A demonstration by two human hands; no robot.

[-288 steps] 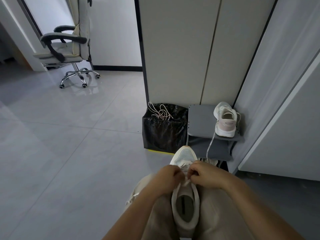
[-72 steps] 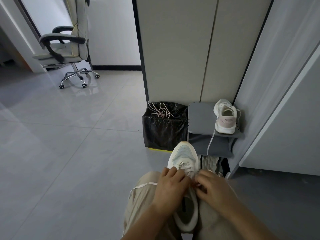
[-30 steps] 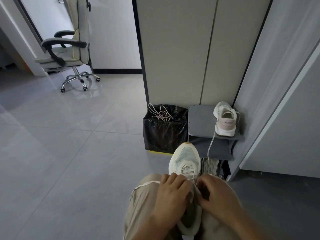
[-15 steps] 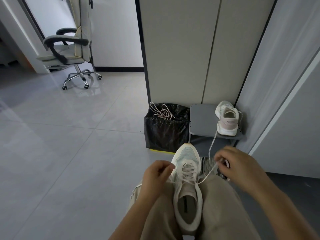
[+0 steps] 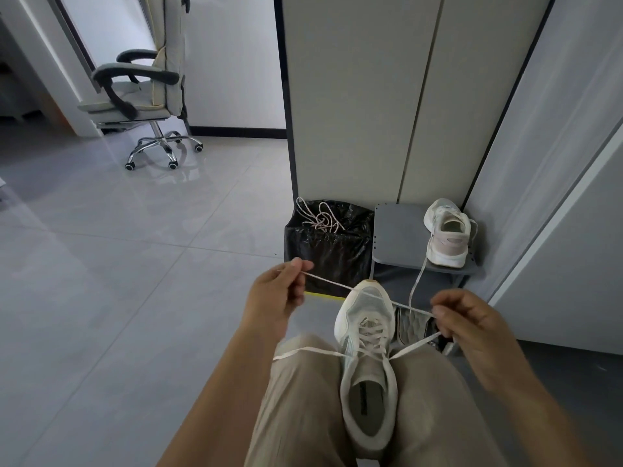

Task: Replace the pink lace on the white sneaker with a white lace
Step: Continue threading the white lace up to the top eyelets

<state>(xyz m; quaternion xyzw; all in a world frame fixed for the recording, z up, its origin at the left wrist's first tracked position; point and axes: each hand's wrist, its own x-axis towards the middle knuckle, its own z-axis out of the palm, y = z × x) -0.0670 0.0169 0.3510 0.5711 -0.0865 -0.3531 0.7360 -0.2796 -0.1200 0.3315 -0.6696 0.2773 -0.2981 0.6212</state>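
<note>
Judging by how things lie, the swap is nearly finished. The left hand (image 5: 274, 298) pinches one run of the flat white woven lace (image 5: 328, 282) between thumb and fingertips, drawing it out to the side. Behind it, a speckled pink cord lace (image 5: 320, 220) lies bunched on the rim of a black plastic-lined bin (image 5: 327, 251), off the shoe entirely. The white mesh sneaker (image 5: 365, 345) sits toe-out between the person's knees, with white crossings filling its eyelets up to the top pair. The right hand (image 5: 468, 320) has its fingers curled round the other run, pulled taut. What looks left is snugging the lace and tying the bow. The white lace reads thin, flat and limp; the bin liner is crinkled and glossy; the sneaker's toe is fine mesh over a thick, rounded foam sole, and its collar looks padded
</note>
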